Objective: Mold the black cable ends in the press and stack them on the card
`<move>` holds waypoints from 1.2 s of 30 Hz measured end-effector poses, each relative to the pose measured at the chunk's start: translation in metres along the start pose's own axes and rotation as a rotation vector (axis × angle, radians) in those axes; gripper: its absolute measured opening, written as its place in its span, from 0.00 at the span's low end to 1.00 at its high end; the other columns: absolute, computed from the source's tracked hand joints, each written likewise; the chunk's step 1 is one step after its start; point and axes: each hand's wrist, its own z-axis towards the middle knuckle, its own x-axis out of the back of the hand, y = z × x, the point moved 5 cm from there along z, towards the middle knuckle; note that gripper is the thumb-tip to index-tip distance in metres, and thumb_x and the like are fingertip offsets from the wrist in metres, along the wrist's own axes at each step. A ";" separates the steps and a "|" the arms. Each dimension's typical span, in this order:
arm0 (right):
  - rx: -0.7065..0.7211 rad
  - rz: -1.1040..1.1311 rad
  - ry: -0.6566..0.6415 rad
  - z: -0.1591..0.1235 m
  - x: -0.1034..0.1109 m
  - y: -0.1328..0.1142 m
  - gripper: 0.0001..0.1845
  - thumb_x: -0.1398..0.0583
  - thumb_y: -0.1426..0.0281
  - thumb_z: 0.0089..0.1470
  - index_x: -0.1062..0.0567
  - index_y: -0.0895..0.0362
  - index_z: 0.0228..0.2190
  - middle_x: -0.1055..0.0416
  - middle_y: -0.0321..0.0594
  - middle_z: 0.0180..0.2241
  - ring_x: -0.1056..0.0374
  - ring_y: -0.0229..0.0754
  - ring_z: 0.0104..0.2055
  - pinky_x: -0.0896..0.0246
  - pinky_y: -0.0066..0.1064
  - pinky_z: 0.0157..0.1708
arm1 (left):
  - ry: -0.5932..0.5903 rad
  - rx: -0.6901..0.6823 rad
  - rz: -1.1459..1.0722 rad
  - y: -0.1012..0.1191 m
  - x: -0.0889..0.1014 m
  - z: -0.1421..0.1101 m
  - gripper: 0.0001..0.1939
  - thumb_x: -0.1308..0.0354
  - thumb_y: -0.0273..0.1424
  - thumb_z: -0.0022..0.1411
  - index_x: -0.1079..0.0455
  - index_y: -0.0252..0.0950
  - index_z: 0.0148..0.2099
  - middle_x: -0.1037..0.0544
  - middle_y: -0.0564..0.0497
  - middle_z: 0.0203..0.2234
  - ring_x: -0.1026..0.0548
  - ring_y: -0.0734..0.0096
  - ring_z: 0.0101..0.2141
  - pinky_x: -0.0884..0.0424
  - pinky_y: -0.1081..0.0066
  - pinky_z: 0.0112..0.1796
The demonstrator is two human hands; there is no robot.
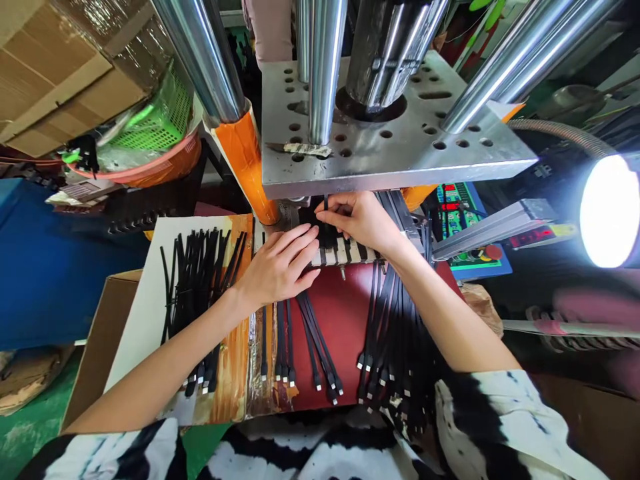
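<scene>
My right hand (pixel 357 217) has thumb and index pinched on a thin black strip (pixel 326 202), standing just under the front edge of the steel press plate (pixel 390 160), over the fixture (pixel 350 253) with the black-and-white striped front. Strip's lower end is hidden, can't say if it's seated. My left hand (pixel 285 263) grips nothing I can see: palm down, fingers extended, at the fixture's left end; can't tell how firmly it bears there. Black cables sit in several groups: a bundle (pixel 193 287) on the white board (pixel 145 293) at left, 2 small sets in the middle, a big pile (pixel 390 333) at right, most plug ends toward me. Red bench surface (pixel 345 313) shows between the middle and right groups. Lit lamp (pixel 607 213) far right; control panel (pixel 460 227) with 1 red button (pixel 493 252) sits behind my right forearm.
</scene>
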 end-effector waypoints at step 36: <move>-0.149 -0.894 0.290 -0.167 0.021 -0.020 0.15 0.46 0.60 0.71 0.24 0.55 0.45 0.25 0.43 0.35 0.27 0.48 0.34 0.34 0.36 0.35 | -0.279 0.665 0.123 0.035 0.016 -0.048 0.12 0.46 0.33 0.76 0.24 0.32 0.47 0.17 0.38 0.42 0.17 0.52 0.42 0.20 0.59 0.44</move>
